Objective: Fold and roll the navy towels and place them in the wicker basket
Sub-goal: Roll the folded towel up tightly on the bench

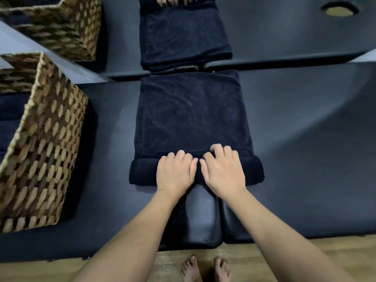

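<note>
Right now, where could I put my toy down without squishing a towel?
Free: the wide dark pad right of the navy towel, and a narrower strip between towel and wicker basket. Crowded: the middle, where the left hand and right hand roll it.

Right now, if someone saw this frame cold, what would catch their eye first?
Probably the two bare hands, left hand and right hand, side by side at centre, fingers curled over the rolled near end of a navy towel whose rest lies flat on the dark padded table. Next, the big wicker basket at the left edge, dark towels inside. A mirror behind repeats the scene.
</note>
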A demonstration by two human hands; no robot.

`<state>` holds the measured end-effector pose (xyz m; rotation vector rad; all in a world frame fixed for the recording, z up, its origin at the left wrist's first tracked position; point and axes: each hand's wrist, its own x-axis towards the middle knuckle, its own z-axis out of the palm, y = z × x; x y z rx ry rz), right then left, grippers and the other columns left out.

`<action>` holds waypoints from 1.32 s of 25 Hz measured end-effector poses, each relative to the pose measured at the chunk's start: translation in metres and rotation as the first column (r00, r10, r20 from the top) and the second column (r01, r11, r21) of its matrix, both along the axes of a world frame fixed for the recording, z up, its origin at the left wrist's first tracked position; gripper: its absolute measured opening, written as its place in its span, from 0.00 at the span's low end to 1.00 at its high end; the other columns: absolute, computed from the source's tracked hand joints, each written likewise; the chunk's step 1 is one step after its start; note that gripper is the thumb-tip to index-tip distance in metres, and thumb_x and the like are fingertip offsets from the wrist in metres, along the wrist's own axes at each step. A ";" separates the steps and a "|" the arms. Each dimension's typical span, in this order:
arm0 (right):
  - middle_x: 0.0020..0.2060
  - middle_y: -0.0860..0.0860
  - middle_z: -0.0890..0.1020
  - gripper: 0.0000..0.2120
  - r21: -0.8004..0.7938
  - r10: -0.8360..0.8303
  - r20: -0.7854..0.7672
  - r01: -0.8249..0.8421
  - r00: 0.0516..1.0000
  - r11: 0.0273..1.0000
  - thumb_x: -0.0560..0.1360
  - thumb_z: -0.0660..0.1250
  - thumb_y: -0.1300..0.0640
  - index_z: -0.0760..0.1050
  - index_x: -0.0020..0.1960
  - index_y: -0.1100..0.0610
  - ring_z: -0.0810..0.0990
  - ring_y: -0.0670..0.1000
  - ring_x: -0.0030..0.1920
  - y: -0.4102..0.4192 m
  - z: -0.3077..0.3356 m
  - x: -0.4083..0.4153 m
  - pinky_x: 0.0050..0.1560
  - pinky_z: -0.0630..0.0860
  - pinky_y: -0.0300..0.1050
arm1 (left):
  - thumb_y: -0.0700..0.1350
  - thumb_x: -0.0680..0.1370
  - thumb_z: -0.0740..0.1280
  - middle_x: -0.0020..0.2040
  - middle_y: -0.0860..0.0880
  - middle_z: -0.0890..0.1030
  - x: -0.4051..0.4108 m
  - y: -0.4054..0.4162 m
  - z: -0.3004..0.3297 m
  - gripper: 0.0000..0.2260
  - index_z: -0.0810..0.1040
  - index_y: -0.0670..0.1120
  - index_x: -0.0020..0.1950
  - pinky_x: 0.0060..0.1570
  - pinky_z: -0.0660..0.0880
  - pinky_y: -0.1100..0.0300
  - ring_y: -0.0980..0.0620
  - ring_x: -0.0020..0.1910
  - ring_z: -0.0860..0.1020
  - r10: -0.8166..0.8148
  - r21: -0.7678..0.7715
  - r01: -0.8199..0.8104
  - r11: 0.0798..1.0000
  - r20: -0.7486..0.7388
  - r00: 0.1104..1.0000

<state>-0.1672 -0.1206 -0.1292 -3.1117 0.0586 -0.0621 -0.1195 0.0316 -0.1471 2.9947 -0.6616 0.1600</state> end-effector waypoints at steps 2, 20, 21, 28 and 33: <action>0.55 0.56 0.79 0.21 -0.066 0.013 0.037 -0.010 0.999 0.998 0.81 0.57 0.43 0.78 0.61 0.57 0.76 0.61 0.51 0.006 -0.010 -0.021 0.51 0.69 0.56 | 0.54 0.83 0.52 0.35 0.49 0.77 0.019 -0.010 0.016 0.21 0.76 0.48 0.37 0.32 0.66 0.53 0.43 0.32 0.77 0.039 0.031 -0.035 0.999 -0.148 0.988; 0.58 0.57 0.79 0.22 0.047 -0.043 -0.115 0.048 0.992 0.998 0.81 0.56 0.46 0.76 0.66 0.58 0.78 0.64 0.57 -0.014 0.008 0.062 0.64 0.66 0.61 | 0.54 0.84 0.48 0.41 0.49 0.84 0.116 -0.043 0.039 0.24 0.79 0.51 0.41 0.39 0.66 0.54 0.45 0.40 0.81 0.181 0.174 -0.120 0.977 -0.397 0.900; 0.50 0.56 0.80 0.20 0.023 -0.035 -0.099 0.037 0.994 0.999 0.82 0.55 0.46 0.79 0.60 0.57 0.78 0.62 0.49 -0.019 0.004 0.077 0.58 0.69 0.59 | 0.54 0.84 0.48 0.42 0.50 0.83 0.116 -0.042 0.040 0.23 0.78 0.51 0.42 0.41 0.67 0.53 0.46 0.41 0.81 0.183 0.141 -0.139 0.980 -0.372 0.910; 0.41 0.51 0.84 0.21 0.049 0.002 -0.349 0.016 0.937 0.999 0.85 0.46 0.48 0.73 0.45 0.53 0.75 0.57 0.38 -0.039 0.021 0.161 0.47 0.60 0.53 | 0.54 0.82 0.58 0.53 0.49 0.82 0.085 -0.038 0.016 0.17 0.82 0.46 0.56 0.57 0.72 0.47 0.45 0.50 0.78 0.034 -0.074 -0.038 0.997 -0.060 0.998; 0.55 0.54 0.80 0.21 0.036 -0.103 -0.054 0.105 0.993 0.994 0.81 0.56 0.45 0.78 0.63 0.57 0.78 0.60 0.54 -0.023 0.008 0.122 0.60 0.68 0.57 | 0.52 0.84 0.48 0.39 0.49 0.83 0.174 -0.062 0.044 0.22 0.74 0.51 0.37 0.40 0.65 0.53 0.44 0.39 0.79 0.054 0.102 -0.023 0.995 -0.314 0.948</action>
